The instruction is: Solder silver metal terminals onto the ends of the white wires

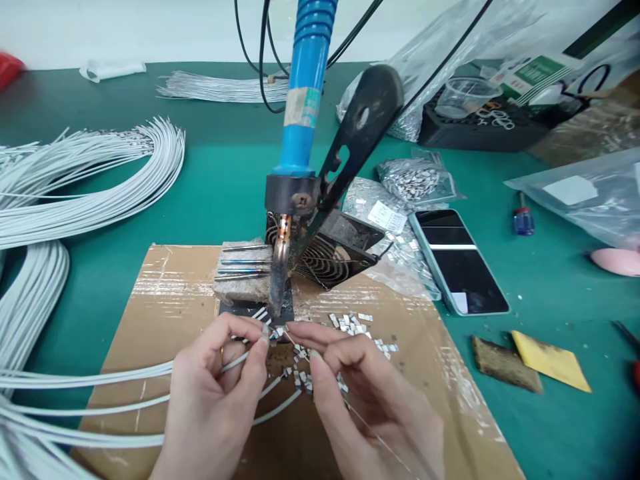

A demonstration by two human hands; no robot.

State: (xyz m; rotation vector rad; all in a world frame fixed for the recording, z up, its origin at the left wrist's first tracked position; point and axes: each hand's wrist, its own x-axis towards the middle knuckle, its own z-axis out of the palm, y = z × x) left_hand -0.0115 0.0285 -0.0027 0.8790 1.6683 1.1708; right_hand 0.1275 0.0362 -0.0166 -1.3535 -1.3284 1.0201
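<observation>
My left hand [215,393] is closed in a pinch on the end of a white cable [237,361], just below the soldering iron's tip [276,293]. A small shiny metal piece [279,331] shows at that end; whether it is attached I cannot tell. My right hand [373,393] pinches a thin solder wire [377,437], whose front end reaches toward the metal piece between both hands. The blue soldering iron [299,133] points downward, clamped in a black bracket [363,113]. Small silvery metal tabs [353,325] lie scattered on the cardboard [165,287] beside my right fingers.
White cable bundles [100,213] fill the left side. Behind the iron lies a bundle of thin wires [220,88]. A black fan [325,257] stands beside bags of metal parts [417,179]. To the right are a phone [460,260], yellow sponge [550,360] and small screwdriver [523,219].
</observation>
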